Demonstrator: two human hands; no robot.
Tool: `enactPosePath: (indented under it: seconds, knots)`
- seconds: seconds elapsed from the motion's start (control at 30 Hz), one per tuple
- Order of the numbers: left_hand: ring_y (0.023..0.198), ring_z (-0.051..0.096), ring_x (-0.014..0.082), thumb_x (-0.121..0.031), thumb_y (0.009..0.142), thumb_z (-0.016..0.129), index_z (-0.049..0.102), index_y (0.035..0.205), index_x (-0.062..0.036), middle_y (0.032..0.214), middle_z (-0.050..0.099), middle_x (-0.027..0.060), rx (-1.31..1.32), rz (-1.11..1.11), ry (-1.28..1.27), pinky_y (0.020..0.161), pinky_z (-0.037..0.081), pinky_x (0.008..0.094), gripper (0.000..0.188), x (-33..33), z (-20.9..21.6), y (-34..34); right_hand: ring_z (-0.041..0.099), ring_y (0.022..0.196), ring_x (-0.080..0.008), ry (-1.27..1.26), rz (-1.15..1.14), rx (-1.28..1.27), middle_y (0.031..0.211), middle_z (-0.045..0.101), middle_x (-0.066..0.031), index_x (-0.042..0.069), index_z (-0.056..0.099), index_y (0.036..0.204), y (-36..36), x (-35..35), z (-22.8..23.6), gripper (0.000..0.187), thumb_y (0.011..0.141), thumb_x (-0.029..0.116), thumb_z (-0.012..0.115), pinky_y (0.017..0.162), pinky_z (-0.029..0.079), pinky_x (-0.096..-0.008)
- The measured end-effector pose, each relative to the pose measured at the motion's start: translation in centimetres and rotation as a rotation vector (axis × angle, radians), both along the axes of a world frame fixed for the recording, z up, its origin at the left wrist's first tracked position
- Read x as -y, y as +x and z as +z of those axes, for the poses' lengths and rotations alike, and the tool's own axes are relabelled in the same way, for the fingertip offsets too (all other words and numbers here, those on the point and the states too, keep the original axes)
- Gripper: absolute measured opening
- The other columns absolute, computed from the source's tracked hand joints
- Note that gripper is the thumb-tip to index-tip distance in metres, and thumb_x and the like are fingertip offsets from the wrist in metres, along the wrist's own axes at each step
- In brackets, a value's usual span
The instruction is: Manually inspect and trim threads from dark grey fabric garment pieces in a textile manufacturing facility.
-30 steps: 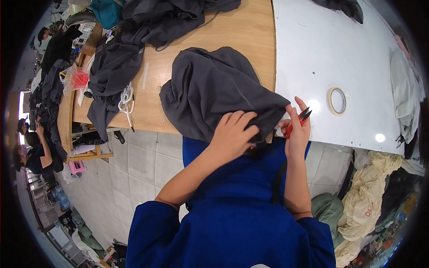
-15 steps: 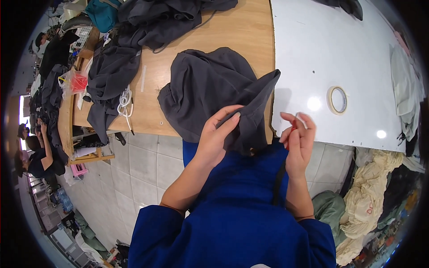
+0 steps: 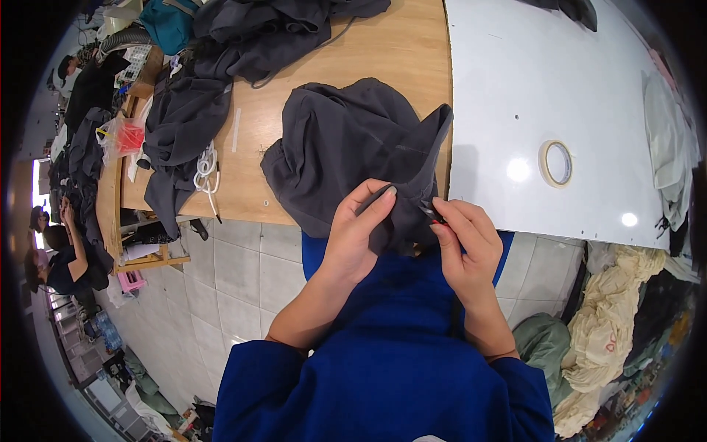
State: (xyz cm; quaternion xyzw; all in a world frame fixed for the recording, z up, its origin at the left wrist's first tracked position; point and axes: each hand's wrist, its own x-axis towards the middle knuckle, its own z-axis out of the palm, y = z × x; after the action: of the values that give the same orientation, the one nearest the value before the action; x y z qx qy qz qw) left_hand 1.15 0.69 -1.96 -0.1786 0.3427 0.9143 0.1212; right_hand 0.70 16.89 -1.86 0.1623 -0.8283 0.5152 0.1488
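Note:
A dark grey fabric garment lies bunched at the near edge of the wooden table, part of it hanging over toward my lap. My left hand pinches a seamed edge of it between thumb and fingers. Close to that spot, my right hand is closed around a small red-handled tool with a pointed metal tip. The tip is at the cloth just right of my left thumb; whether it touches is too small to tell. Most of the tool is hidden by my fingers.
On the white tabletop to the right lies a roll of tape. More dark grey garments are heaped at the far left, near a coiled white cord. Cream cloth is piled at lower right. People work at far left.
My right hand has moved left to the cloth, bringing the red-handled tool's tip to the seam. The garment's raised corner has shifted slightly left and upright. My left hand keeps its pinch.

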Motion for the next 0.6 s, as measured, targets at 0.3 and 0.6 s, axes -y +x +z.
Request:
enactPosePath:
  seconds: [0.3,0.6]
  knots:
    - [0.086,0.057,0.0064,-0.009,0.09,0.058,0.058,0.097,-0.0027,0.093,0.062,0.0015,-0.004,-0.002,-0.019,0.078,0.044,0.0204,0.01,-0.36,0.18,0.27,0.056,0.062,-0.019,0.109,-0.08,-0.19,0.082,0.063,-0.0075,0.003,0.069,0.093,-0.39,0.46,-0.13,0.026,0.067,0.005,0.073,0.055,0.043,-0.0263]
    - [0.088,0.056,0.0073,-0.01,0.091,0.055,0.057,0.1,-0.003,0.094,0.06,0.0014,0.023,0.004,-0.009,0.081,0.044,0.0215,0.011,-0.39,0.34,0.33,0.058,0.066,-0.0211,0.018,-0.072,-0.106,0.081,0.064,-0.0089,0.003,0.069,0.092,-0.3,0.06,-0.25,0.024,0.068,0.002,0.072,0.059,0.046,-0.0264]
